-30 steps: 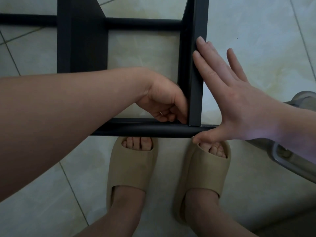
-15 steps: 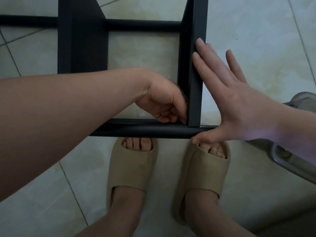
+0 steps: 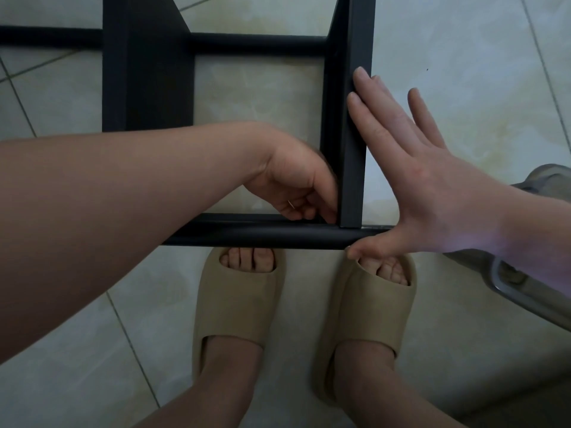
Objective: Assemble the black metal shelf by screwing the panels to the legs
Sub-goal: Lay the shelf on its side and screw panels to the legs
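the black metal shelf (image 3: 349, 220) lies on the pale tiled floor (image 3: 463, 57), just ahead of our feet in beige sandals (image 3: 238, 304). we see two of its legs as dark bars running across: the near leg (image 3: 247, 234) by our toes and the far leg (image 3: 259, 44) further off. two panels stand between them, the left panel (image 3: 145, 72) and the right panel (image 3: 352, 149). our right hand (image 3: 432, 193) is spread flat, its straight fingers (image 3: 370, 118) pressing the outer face of the right panel while the thumb (image 3: 364, 247) rests on the near leg; it grasps nothing. our left hand (image 3: 293, 183) reaches into the inner corner where the right panel meets the near leg, its fingers (image 3: 321, 208) curled close against the metal. whether they pinch a screw there we cannot tell. a grey object (image 3: 525, 282) sits at the right edge, partly behind our right wrist.
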